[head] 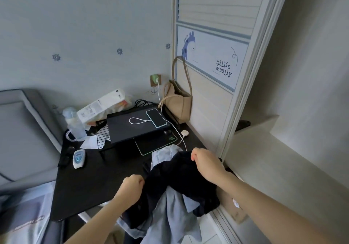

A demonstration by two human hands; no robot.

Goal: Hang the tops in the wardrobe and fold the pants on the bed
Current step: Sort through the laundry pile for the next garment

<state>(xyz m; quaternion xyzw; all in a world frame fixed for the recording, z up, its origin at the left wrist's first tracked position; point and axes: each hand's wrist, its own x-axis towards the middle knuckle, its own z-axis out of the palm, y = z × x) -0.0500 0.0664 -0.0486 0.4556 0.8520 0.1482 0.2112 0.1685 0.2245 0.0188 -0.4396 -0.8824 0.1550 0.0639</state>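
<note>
**Soft dark top, held at two spots**

Left hand [133, 184] and right hand [203, 159] both closed tight on dark top [179, 183], above black desk [85, 187], over pale jeans [166, 219]. Probably light, floppy. Best held near shoulders.

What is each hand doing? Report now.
Left hand: closed, gripping the dark garment.
Right hand: closed, gripping the same dark garment.

Head camera looks steeply down, close over the desk [90, 185]
</note>
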